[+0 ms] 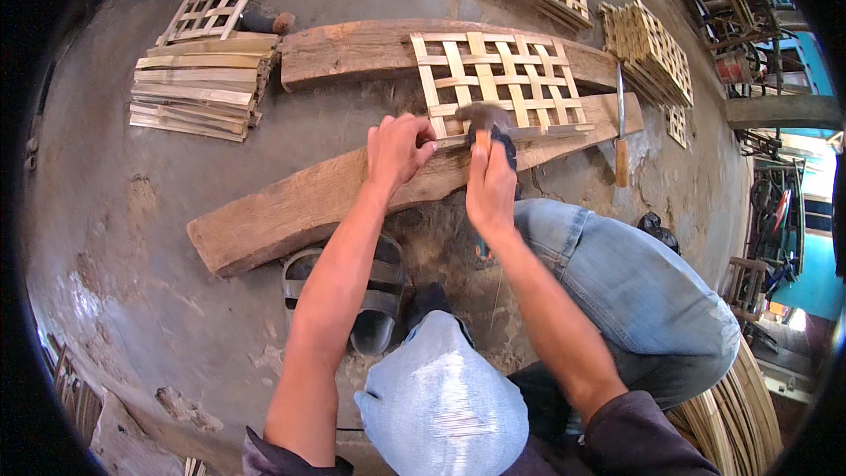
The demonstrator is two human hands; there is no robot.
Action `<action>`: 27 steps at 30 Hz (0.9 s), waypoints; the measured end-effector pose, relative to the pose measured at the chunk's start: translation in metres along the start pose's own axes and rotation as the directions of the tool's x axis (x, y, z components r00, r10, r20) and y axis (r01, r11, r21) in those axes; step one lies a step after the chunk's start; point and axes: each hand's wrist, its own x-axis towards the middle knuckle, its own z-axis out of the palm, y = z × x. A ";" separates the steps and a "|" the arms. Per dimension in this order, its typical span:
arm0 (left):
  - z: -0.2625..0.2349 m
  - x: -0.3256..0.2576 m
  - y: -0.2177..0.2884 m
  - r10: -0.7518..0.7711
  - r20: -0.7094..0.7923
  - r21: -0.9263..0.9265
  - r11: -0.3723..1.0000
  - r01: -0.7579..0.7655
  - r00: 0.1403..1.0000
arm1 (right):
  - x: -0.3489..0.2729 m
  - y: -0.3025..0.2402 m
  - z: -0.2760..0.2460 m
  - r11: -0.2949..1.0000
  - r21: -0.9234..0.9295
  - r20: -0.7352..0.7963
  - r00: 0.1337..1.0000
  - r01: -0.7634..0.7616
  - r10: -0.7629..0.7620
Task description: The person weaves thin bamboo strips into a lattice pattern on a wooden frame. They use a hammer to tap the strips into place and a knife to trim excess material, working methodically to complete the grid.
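A woven panel of flat pale strips (480,62), perhaps bamboo, lies across two heavy wooden beams. Its near edge rests on the front beam (282,207), its far part on the back beam (352,46). My right hand (491,189) grips a hammer (482,137) by its handle. The hammer head, a little blurred, is over the panel's near edge. At the near left corner of the panel, my left hand (398,154) has its fingers bent and pinched together. What they hold, if anything, is too small to make out.
A knife with a wooden handle (621,163) leans at the front beam's right end. Bundled flat strips (198,92) lie at the left. More woven panels (652,57) are stacked at the back right. A dark sandal (379,300) is beneath my left forearm.
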 end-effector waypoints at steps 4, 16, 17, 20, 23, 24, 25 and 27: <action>-0.006 0.013 -0.006 -0.130 0.009 0.011 0.991 0.130 0.991 | -0.039 0.011 0.007 0.995 0.012 0.068 0.993 -0.097 0.096; -0.004 0.047 -0.038 -0.205 0.416 -0.058 0.966 0.250 0.886 | -0.035 0.011 0.011 1.000 -0.015 0.013 1.000 0.010 -0.010; -0.002 0.048 -0.038 -0.204 0.422 -0.060 0.966 0.251 0.884 | -0.034 0.013 0.012 1.000 -0.015 0.032 0.999 0.015 -0.014; 0.002 0.051 -0.040 -0.185 0.428 -0.064 0.970 0.234 0.885 | -0.027 0.011 0.011 0.999 -0.040 0.088 0.996 -0.024 0.027; 0.002 0.050 -0.045 -0.192 0.427 -0.078 0.966 0.248 0.884 | -0.023 0.002 0.003 0.994 -0.084 0.099 0.992 -0.073 0.081; 0.001 0.049 -0.047 -0.201 0.426 -0.084 0.962 0.260 0.882 | -0.026 -0.001 0.002 0.996 -0.081 0.072 0.997 -0.027 0.033; 0.000 0.049 -0.044 -0.197 0.438 -0.082 0.963 0.258 0.877 | -0.028 -0.001 -0.001 0.996 -0.086 0.039 0.999 0.018 -0.014; -0.004 0.050 -0.038 -0.191 0.461 -0.077 0.964 0.254 0.867 | -0.028 0.009 0.004 0.996 -0.085 0.077 0.997 -0.001 0.008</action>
